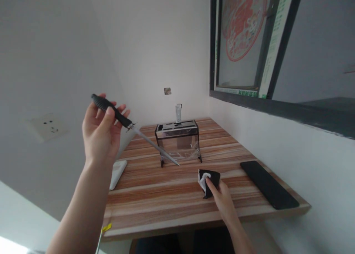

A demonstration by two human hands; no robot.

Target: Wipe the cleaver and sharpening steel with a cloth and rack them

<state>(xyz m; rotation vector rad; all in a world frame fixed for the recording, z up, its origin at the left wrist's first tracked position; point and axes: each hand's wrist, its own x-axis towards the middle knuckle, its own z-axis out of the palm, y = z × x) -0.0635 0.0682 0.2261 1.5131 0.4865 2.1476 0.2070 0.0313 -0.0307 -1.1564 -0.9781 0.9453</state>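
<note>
Rod (129, 124) is slanting above the table (146, 209), our left hand (101, 130) gripping its black handle (119, 117); our right hand (221, 195), well apart, is pinching soft-looking cloth (212, 177). We're judging the rod stiff, weighty, its slim shaft (155, 145) likely slippery, its handle the surest hold.

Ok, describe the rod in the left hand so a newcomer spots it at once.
Find the striped wooden table, then the left hand raised at its left side. That hand grips the rod, which slants down in front of the slotted stand. Unlike that boxy stand, it is long and thin, with a black handle and grey shaft.
</note>
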